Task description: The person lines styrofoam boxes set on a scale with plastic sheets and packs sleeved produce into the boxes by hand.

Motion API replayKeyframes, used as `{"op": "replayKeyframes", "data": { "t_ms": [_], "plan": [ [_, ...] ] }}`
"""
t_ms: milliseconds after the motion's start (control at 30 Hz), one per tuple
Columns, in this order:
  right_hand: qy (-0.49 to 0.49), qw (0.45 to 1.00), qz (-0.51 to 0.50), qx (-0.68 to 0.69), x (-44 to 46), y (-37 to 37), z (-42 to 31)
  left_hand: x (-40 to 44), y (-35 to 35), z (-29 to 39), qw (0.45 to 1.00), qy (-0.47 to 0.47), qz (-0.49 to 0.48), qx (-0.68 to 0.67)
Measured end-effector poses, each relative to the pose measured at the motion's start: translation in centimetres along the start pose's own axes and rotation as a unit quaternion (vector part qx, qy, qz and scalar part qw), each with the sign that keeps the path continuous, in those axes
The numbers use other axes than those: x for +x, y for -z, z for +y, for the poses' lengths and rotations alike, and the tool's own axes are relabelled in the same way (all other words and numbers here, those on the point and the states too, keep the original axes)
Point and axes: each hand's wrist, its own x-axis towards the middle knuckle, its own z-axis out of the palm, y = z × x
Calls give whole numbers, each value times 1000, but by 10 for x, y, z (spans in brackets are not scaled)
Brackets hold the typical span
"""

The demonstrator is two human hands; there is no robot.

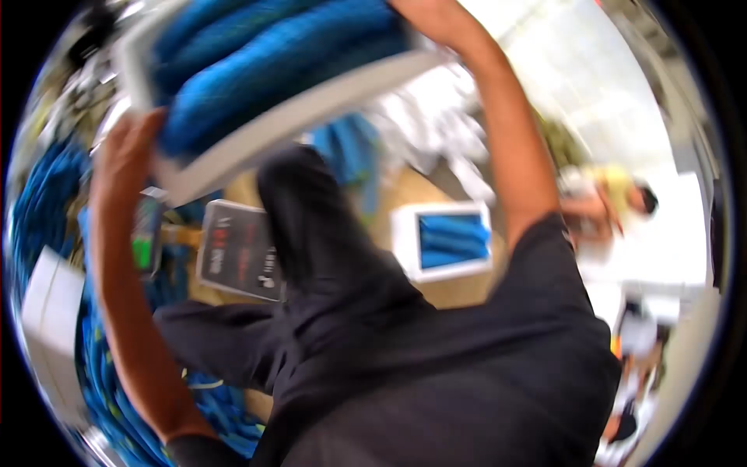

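A white open box (296, 117) is tilted at the top of the head view, raised above my legs. Inside it lie rolled blue textile pieces (280, 62), blurred by motion. My left hand (132, 144) grips the box at its lower left corner. At the opposite end, my right hand (436, 17) is closed on the box's right side, its fingertips hidden. Lower down, a second white box (403, 241) holds similar folded blue textiles (455, 240).
Beside my bent knee lies a dark printed box or board (237, 249). Blue fabric bundles (101, 373) pile up at the left, near a white carton (50, 311). White cloth (432, 117) is heaped ahead. A person in yellow (615, 191) is at the right.
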Motion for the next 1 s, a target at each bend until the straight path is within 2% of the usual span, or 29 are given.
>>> {"op": "replayKeyframes", "data": {
  "t_ms": [33,67,167,200,233,267,300,333,400,433,500,533,567,633,700,733,767,867,900,933,1000],
  "plan": [
    [32,997,54,39,-15,-7,36,14,-5,28,964,97,19,-249],
    [-10,997,54,47,-51,-13,60,23,-18,47,949,91,47,-298],
    [-83,992,65,68,-134,-24,98,61,-42,99,969,-8,20,-248],
    [-97,990,68,77,-151,-32,111,72,-55,118,966,-21,-22,-255],
    [-170,979,26,104,-175,-34,130,84,-72,131,970,-31,-52,-237],
    [-227,964,43,132,-200,-40,143,91,-90,142,972,-43,-84,-216],
    [-249,952,66,168,-225,-44,151,85,-101,167,972,-29,-104,-207],
    [-299,941,48,154,-249,-34,153,80,-126,182,961,9,-113,-252],
    [-350,921,58,160,-300,-25,168,69,-150,233,956,25,-176,-234],
    [-371,915,75,140,-327,-27,175,56,-170,251,956,6,-149,-253],
    [-424,897,77,99,-377,-27,183,35,-191,289,929,16,-225,-292],
    [-430,899,50,73,-404,-26,196,22,-219,302,926,10,-225,-304],
    [-438,891,93,70,-433,-36,207,4,-225,319,930,-13,-217,-298],
    [-489,869,69,37,-467,-33,207,-29,-242,345,903,-25,-274,-330],
    [-518,853,51,31,-512,-45,232,-63,-272,357,847,-31,-351,-398],
    [-541,839,37,37,-530,-51,242,-75,-269,364,819,-20,-423,-388],
    [-563,825,22,44,-545,-60,250,-90,-274,370,807,-24,-451,-381],
    [-540,833,70,98,-583,-107,268,-135,-321,372,765,-58,-527,-366],
    [-546,831,59,87,-607,-139,289,-143,-328,368,751,-71,-549,-360],
    [-590,800,61,83,-609,-147,287,-147,-325,370,740,-90,-565,-353],
    [-585,800,94,94,-622,-151,297,-146,-300,369,733,-122,-566,-357]
  ]
}}
